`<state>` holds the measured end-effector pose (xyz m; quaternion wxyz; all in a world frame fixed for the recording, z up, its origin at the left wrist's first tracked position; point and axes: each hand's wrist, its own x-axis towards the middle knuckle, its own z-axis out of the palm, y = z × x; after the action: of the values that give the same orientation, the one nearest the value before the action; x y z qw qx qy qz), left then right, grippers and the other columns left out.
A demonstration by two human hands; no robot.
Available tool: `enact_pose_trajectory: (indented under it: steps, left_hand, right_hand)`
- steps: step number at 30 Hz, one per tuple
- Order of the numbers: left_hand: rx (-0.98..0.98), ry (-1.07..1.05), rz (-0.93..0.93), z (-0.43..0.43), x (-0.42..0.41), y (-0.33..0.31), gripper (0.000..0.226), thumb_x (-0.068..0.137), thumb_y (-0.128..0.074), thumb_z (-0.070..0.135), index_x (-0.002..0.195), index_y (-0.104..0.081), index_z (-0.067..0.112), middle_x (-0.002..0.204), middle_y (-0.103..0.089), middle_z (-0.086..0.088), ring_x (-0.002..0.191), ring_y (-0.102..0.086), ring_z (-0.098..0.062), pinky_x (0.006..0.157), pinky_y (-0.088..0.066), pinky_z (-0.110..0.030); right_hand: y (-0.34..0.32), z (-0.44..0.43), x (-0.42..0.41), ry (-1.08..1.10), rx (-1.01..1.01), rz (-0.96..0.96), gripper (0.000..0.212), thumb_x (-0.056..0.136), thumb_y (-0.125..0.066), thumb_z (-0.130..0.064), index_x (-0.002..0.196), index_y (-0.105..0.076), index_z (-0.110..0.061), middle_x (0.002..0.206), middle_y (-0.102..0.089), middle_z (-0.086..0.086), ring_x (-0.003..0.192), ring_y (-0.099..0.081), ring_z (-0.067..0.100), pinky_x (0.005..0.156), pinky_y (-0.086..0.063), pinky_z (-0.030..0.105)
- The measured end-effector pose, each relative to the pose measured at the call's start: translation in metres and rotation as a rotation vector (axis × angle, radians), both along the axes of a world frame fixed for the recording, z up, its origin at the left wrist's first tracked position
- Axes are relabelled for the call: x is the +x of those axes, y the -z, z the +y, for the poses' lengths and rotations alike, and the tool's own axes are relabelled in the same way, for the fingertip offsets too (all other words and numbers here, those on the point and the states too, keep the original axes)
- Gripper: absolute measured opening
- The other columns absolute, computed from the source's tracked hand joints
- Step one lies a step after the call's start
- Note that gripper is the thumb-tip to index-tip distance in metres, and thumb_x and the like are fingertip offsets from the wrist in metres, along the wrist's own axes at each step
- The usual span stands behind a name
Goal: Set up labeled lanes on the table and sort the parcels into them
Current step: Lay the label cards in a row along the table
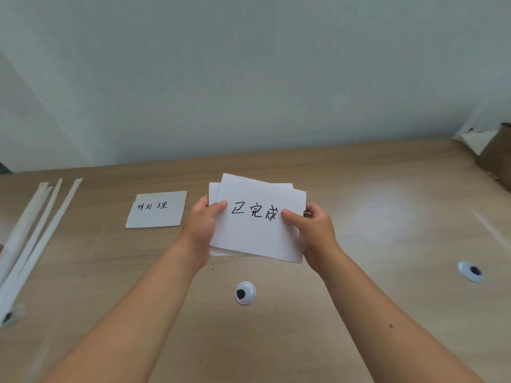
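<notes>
A small stack of white label cards (257, 236) is held above the middle of the wooden table (373, 299); the top card bears handwritten black characters. My left hand (203, 222) grips the stack's left edge, thumb on top. My right hand (313, 230) grips the right edge, thumb over the last character. Another white label card (156, 210) with handwriting lies flat on the table, left of the stack. Several long white strips (36, 225) lie side by side at the table's left edge.
Three round cable grommets sit in the tabletop: one in the near middle (244, 293), one at right (471, 271), one at the left edge (9, 316). A brown cardboard box with white packaging (492, 153) stands at the far right corner. A pale wall rises behind the table.
</notes>
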<state>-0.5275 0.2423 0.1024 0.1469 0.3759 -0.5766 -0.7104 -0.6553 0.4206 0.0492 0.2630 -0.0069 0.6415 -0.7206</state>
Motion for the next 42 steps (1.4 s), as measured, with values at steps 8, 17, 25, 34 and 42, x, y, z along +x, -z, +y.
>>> enact_pose_trajectory:
  steps: [8, 17, 25, 34, 42]
  left_hand:
    - [0.051, 0.032, 0.055, 0.042, 0.014, -0.007, 0.029, 0.1, -0.051, 0.005, 0.118, -0.068, 0.02, 0.103, -0.08, -0.003, 0.091, -0.073, -0.03, 0.087, -0.058, -0.05]
    - [0.111, -0.051, -0.017, 0.118, -0.031, 0.015, 0.039, 0.092, -0.048, 0.001, 0.127, -0.06, 0.013, 0.115, -0.074, -0.015, 0.092, -0.07, -0.037, 0.082, -0.058, -0.053]
    - [0.151, -0.188, -0.098, 0.192, -0.123, 0.048, 0.04, 0.093, -0.049, 0.009, 0.13, -0.063, 0.02, 0.123, -0.076, -0.011, 0.101, -0.073, -0.037, 0.083, -0.058, -0.054]
    - [0.157, -0.184, -0.213, 0.176, -0.185, 0.109, 0.039, 0.095, -0.046, -0.003, 0.126, -0.063, 0.012, 0.113, -0.076, -0.013, 0.09, -0.069, -0.033, 0.079, -0.056, -0.043]
    - [-0.039, -0.179, -0.383, 0.136, -0.229, 0.164, 0.023, 0.09, -0.05, -0.004, 0.1, -0.065, 0.01, 0.096, -0.071, -0.014, 0.076, -0.06, -0.03, 0.067, -0.047, -0.034]
  right_hand:
    - [-0.03, 0.048, 0.025, 0.087, 0.122, 0.072, 0.019, 0.093, -0.081, -0.023, 0.101, -0.07, -0.011, 0.092, -0.072, -0.005, 0.076, -0.067, 0.015, 0.065, -0.05, 0.029]
    - [-0.01, 0.122, -0.026, 0.002, 0.208, 0.036, 0.021, 0.085, -0.064, 0.002, 0.089, -0.075, -0.016, 0.089, -0.073, 0.0, 0.083, -0.063, 0.024, 0.076, -0.046, 0.035]
    - [0.03, 0.185, -0.134, 0.001, 0.202, -0.008, 0.033, 0.093, -0.07, 0.0, 0.119, -0.067, -0.021, 0.101, -0.069, -0.002, 0.087, -0.068, 0.013, 0.074, -0.053, 0.03]
    - [0.08, 0.168, -0.233, 0.13, 0.371, 0.085, 0.044, 0.092, -0.07, -0.007, 0.134, -0.068, -0.016, 0.113, -0.072, 0.004, 0.102, -0.071, 0.025, 0.092, -0.055, 0.038]
    - [0.128, 0.12, -0.323, 0.249, 0.495, 0.119, 0.049, 0.096, -0.056, -0.003, 0.144, -0.062, -0.012, 0.135, -0.069, 0.007, 0.113, -0.064, 0.026, 0.09, -0.045, 0.029]
